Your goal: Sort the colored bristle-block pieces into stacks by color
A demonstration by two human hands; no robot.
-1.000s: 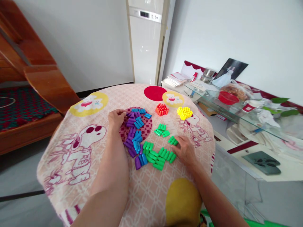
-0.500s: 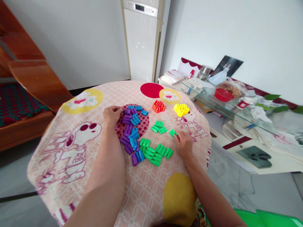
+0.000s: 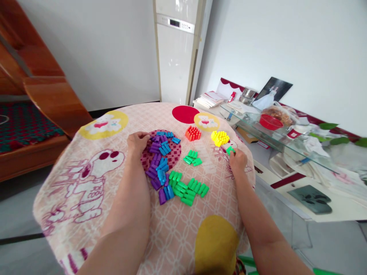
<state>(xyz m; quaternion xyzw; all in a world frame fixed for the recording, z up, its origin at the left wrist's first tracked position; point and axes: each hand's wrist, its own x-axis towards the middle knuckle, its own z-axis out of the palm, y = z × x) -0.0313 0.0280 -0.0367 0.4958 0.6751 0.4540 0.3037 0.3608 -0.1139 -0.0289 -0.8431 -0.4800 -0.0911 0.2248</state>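
My right hand (image 3: 238, 160) is closed in a pinch on a green plastic tube-shaped piece (image 3: 230, 150), held just in front of a cluster of upright yellow pieces (image 3: 220, 138). My left hand (image 3: 138, 142) rests at the far left edge of the purple pieces (image 3: 155, 158), fingers bent together; what they hold, if anything, is hidden. Blue pieces (image 3: 163, 165) lie mixed along the purple ones. A larger batch of green pieces (image 3: 186, 189) lies nearer me, with a smaller green group (image 3: 192, 157) beyond it. Red pieces (image 3: 193, 133) stand packed upright farther back.
A patterned cloth (image 3: 172, 236) covers the round table. To the right stands a glass-topped cabinet (image 3: 252, 118) with a red bowl (image 3: 271, 122), papers (image 3: 211, 99) and a photo (image 3: 273, 91). A wooden chair (image 3: 54, 95) is at left, a tall white appliance (image 3: 176, 61) behind.
My right hand has moved right and away from me, carrying green from beside the small green group to near the yellow cluster. My left hand stays at the purple pieces. The view has tilted slightly.
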